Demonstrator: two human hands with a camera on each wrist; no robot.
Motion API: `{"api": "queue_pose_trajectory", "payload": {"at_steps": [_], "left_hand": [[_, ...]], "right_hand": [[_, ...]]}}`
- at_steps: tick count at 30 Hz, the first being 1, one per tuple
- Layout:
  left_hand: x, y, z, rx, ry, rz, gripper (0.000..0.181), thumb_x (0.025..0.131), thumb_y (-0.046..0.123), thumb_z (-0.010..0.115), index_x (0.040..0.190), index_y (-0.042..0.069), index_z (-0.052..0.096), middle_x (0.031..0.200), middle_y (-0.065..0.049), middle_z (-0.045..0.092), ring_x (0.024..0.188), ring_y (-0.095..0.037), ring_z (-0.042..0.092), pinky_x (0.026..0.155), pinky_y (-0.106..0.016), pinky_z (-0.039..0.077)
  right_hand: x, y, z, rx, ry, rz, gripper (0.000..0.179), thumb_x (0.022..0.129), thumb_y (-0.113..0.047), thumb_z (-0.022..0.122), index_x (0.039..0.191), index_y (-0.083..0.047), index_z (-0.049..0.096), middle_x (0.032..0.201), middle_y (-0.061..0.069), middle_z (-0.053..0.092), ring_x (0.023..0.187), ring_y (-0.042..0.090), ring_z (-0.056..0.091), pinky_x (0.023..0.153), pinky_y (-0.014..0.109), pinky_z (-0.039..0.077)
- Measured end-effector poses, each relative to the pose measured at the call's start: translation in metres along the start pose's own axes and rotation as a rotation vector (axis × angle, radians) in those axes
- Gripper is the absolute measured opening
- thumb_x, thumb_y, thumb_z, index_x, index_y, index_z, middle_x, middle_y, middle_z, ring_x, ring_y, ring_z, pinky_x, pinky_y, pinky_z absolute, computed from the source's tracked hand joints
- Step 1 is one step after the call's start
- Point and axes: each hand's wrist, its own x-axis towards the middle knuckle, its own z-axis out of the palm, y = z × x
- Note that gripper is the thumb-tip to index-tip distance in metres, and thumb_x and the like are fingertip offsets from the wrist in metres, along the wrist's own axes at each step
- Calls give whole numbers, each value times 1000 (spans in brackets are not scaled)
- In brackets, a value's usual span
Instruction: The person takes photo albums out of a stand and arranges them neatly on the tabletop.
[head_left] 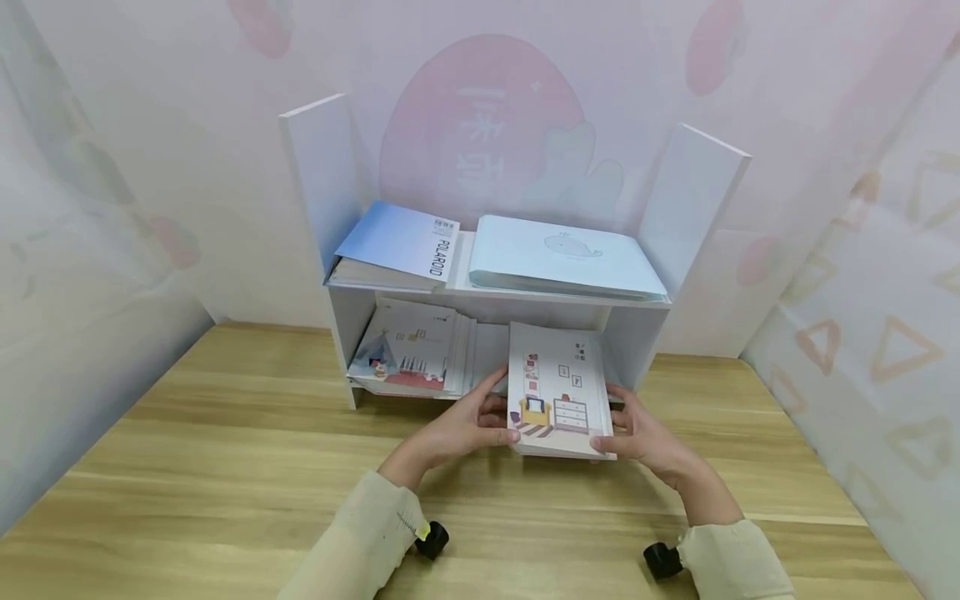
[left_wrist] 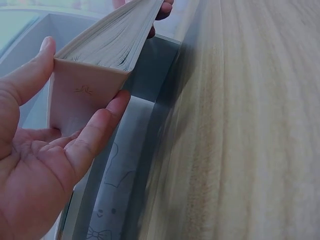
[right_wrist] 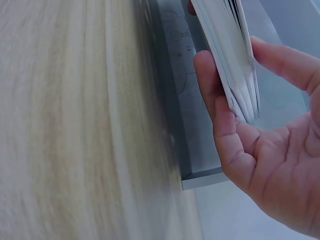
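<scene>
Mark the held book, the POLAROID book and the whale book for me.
Held book (head_left: 558, 388): head view, middle of its cover.
POLAROID book (head_left: 400, 242): head view, blue top cover.
Whale book (head_left: 562, 265): head view, pale blue top cover.

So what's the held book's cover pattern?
The cover has coloured drawings on whitish, best in the head view.

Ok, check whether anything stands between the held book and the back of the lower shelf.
Nothing visible does. The book, held between the left hand and right hand, reaches over the lower shelf. The neighbouring book lies to its left, not across its way. The space under it is hidden.
</scene>
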Motion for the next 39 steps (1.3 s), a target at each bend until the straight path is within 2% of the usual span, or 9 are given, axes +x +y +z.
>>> {"api": "queue_pose_trajectory", "payload": {"at_steps": [6, 15, 21, 28, 33, 39], "left_hand": [[1, 5, -2, 7, -21, 15, 101, 91, 11, 72, 161, 15, -1, 145, -28, 46, 131, -40, 52, 103, -41, 51], [0, 9, -5, 20, -2, -14, 101, 90, 10, 74, 161, 18, 3, 145, -25, 46, 130, -37, 53, 102, -40, 52], [-1, 11, -6, 13, -14, -1, 101, 90, 9, 73, 161, 17, 1, 145, -28, 45, 130, -39, 53, 102, -40, 52], [-5, 11, -6, 5, 1, -15, 101, 90, 10, 74, 161, 20, 3, 145, -25, 48, 130, -38, 53, 103, -41, 51], [-10, 11, -8, -13, -8, -14, 101, 90, 10, 73, 161, 22, 3, 148, -27, 45, 133, -41, 51, 105, -43, 49], [-13, 14, -10, -27, -17, -13, 101, 90, 9, 73, 161, 24, 4, 151, -27, 41, 133, -40, 50, 105, -42, 49]], "right_hand": [[-1, -3, -2, -8, -3, -22, 104, 90, -3, 69, 155, 0, -12, 140, 40, 44, 98, 17, 69, 86, 27, 55], [-2, -9, -2, -11, -5, -36, 103, 90, -3, 68, 155, 1, -12, 141, 41, 43, 98, 16, 69, 87, 25, 55], [-5, -14, -1, -10, 11, -30, 102, 90, -2, 68, 155, 0, -11, 141, 41, 42, 97, 16, 69, 86, 25, 55], [-8, -19, 2, -23, 18, -31, 102, 90, -4, 69, 156, -1, -9, 141, 39, 44, 99, 17, 69, 87, 26, 55], [-12, -21, 6, -11, 21, -35, 103, 90, -4, 70, 156, -2, -9, 142, 39, 43, 101, 21, 69, 88, 27, 55], [-15, -24, 8, 1, 22, -53, 103, 91, -4, 69, 157, -3, -9, 143, 39, 41, 102, 19, 69, 88, 26, 55]]}}
